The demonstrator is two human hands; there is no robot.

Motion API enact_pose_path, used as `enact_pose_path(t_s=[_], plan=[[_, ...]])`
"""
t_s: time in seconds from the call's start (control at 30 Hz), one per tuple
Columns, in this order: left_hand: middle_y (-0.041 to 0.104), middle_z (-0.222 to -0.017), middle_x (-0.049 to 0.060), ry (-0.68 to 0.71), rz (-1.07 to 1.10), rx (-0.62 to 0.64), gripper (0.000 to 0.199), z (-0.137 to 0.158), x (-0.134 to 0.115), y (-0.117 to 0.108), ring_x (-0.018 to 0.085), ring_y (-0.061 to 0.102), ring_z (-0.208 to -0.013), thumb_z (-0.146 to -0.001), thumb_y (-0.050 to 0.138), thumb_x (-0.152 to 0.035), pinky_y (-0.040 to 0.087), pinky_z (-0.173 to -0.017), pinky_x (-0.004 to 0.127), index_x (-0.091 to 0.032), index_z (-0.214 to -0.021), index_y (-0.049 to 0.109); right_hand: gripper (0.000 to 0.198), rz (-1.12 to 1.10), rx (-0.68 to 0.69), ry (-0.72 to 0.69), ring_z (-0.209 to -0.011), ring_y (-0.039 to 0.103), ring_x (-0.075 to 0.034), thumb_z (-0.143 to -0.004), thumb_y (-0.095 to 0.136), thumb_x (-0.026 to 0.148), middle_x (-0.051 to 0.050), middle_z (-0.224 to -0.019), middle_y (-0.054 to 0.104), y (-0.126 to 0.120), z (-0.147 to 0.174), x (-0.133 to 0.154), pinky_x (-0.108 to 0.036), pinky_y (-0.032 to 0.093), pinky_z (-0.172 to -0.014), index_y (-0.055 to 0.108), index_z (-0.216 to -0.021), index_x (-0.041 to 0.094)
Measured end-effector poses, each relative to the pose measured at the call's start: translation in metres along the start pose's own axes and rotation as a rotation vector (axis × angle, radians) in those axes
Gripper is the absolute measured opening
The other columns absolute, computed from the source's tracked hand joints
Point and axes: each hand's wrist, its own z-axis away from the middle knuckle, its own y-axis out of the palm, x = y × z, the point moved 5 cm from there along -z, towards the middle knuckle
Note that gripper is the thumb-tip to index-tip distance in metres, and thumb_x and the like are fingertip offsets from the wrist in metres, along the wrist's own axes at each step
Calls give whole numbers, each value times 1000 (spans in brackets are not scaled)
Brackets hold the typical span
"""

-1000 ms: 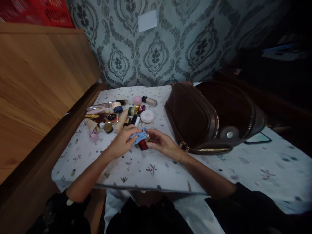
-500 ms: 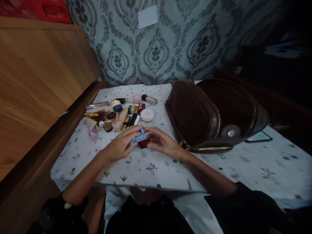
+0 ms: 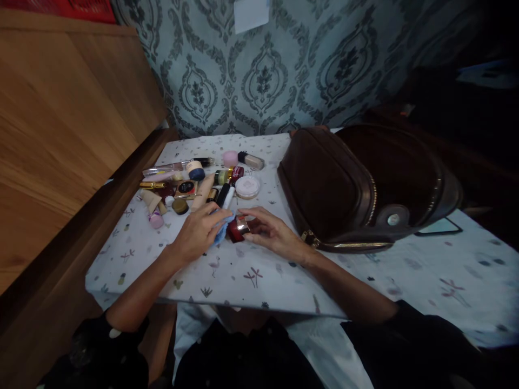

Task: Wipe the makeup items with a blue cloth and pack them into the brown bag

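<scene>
Between my hands, just above the patterned tablecloth, is a small dark red jar [image 3: 236, 230] with a shiny metallic band. The fingers of my right hand [image 3: 272, 232] are curled around its banded end and grip it. My left hand [image 3: 197, 232] pinches a crumpled light blue cloth [image 3: 221, 232] at the jar's left side. Part of the cloth is hidden by my left fingers. Right behind the cloth lie a white tube [image 3: 229, 198] and a black tube [image 3: 223, 195]. A round pale powder compact [image 3: 247, 187] sits a little behind the jar.
Several cosmetics lie at the left back, among them a beige tube [image 3: 203, 193], a pink jar [image 3: 230, 158] and a foundation bottle [image 3: 251, 160]. A large brown leather bag [image 3: 324, 189] stands to the right, partly over a phone [image 3: 440, 227]. Wooden furniture [image 3: 73, 108] borders the left side.
My left hand and the blue cloth have shifted left, off the jar's face, so more of the red jar shows. My right hand still holds it. The view has tilted slightly.
</scene>
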Motion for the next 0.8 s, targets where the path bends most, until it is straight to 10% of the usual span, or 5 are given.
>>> enact_pose_path(t_s=[0.8], plan=[[62,-100,9,198,-381,-193,26,10,-30,13,20,60,-90,-97,45,-9,54,-67,28,-17,-112,65,52,67,-82,71,-72,55,-12,-84,70,41,-5,-106,58,-5,-2,-7,-27,47,-64,51,-128,23]])
